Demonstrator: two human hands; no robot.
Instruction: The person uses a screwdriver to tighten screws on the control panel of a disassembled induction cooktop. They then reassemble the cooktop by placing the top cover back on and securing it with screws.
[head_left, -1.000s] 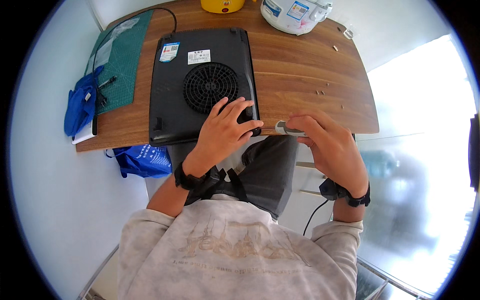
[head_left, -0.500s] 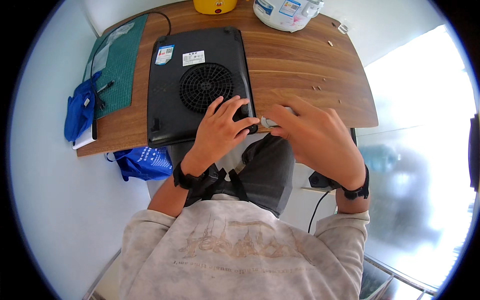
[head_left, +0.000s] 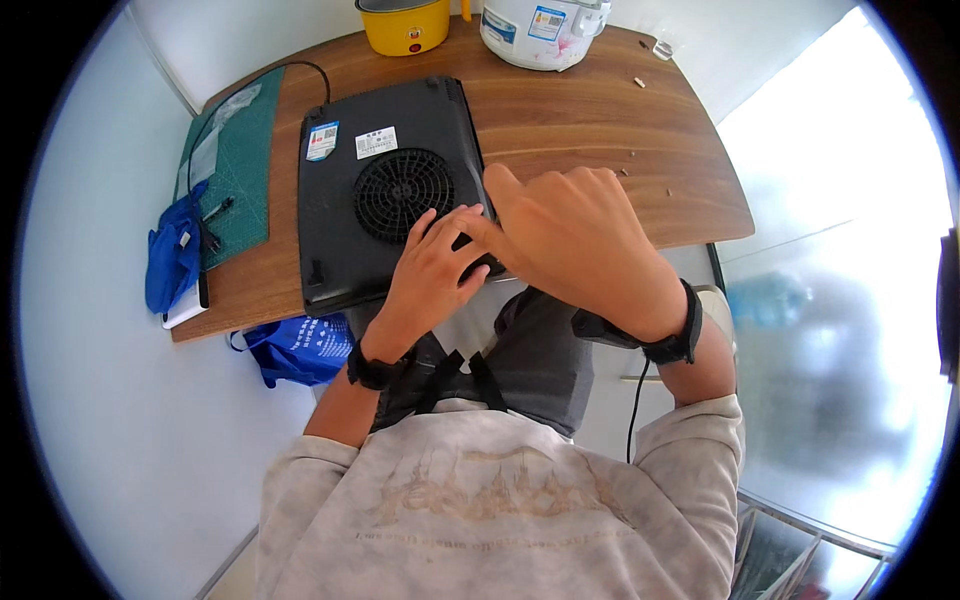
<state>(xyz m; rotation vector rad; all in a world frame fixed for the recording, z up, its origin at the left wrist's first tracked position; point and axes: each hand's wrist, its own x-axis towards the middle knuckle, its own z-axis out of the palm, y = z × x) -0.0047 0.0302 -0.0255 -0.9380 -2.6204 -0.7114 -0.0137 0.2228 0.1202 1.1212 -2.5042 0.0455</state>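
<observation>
A black induction cooker [head_left: 370,190] lies upside down on the wooden table [head_left: 600,140], its round fan grille and two labels facing up. My left hand [head_left: 432,275] rests with fingers spread on the cooker's near right corner. My right hand [head_left: 580,235] hovers just to the right of it, above the cooker's near right edge. Its back is toward me, the fingers are curled and the thumb points up. What lies under the right palm is hidden. Both wrists wear black bands.
A yellow pot [head_left: 405,25] and a white rice cooker [head_left: 540,25] stand at the table's far edge. A green mat [head_left: 235,150] and a blue pouch [head_left: 170,255] lie at the left end. A blue bag [head_left: 300,350] sits below the table. Small bits are scattered on the right.
My right hand has moved left and up from the table's near edge to the cooker's corner, beside my left hand. The small metallic piece it held is now out of sight.
</observation>
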